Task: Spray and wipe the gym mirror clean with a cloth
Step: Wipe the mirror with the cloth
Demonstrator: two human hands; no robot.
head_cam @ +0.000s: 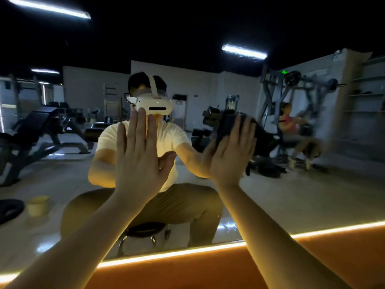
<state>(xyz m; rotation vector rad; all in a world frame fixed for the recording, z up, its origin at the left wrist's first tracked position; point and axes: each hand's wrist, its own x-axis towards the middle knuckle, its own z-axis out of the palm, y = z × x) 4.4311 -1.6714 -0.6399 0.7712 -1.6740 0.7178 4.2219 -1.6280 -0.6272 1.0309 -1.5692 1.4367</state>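
Both palms up on the mirror (291, 197): left hand (139, 157) flat on the glass, fingers straight and together, right hand (232, 152) with straight fingers pressing the cloth (228, 124) against it.

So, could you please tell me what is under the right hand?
A dark cloth, pressed flat to the mirror by the right hand; glass beneath it is hidden.

Above you the ceiling (166, 28) is black, lit by bright tube lights (244, 51). Pale walls (93, 86) close off a glossy, light floor (291, 195). On your left stands a black incline bench (39, 122); on your right a grey weight machine (291, 86) (blurred, plates on its arms) beside wall shelves (362, 94). Low in front of you an amber light strip (170, 254) glows along an orange panel (208, 272)
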